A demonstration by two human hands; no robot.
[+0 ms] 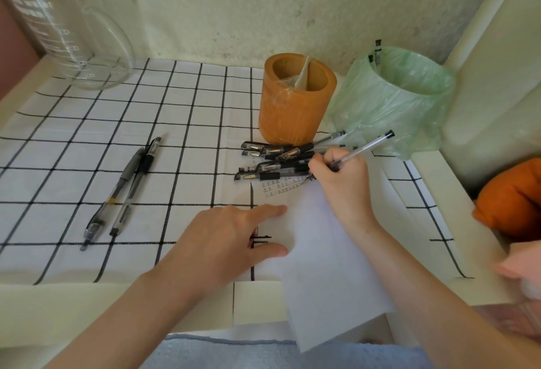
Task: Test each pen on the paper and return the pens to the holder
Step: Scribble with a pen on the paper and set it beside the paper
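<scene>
The right hand (339,181) gripped a clear pen (363,149) with curled fingers and thumb, its tip down on the paper (330,266) and its black-capped end slanting up and away past the knuckles. The left hand (234,234) lay flat with straight fingers, pressing the paper's near-left edge. Beyond the right hand stood the brown holder (292,105); inside it only a crumpled piece of clear plastic showed, and no pens. Further off on the outer side of the right hand sat a tub lined with a green bag (404,96), with two dark pen ends (378,52) sticking up at its far rim; their white label print was too small to read. A heap of pens (272,161) lay touching the right hand's fingers, between it and the holder. Two pens (126,190) lay side by side well out beyond the left hand, on the checked cloth (117,134). Far beyond them stood a glass jug (67,32) with blurred white markings. By the pen tip, small rows of marks (281,188) looked like 正.
</scene>
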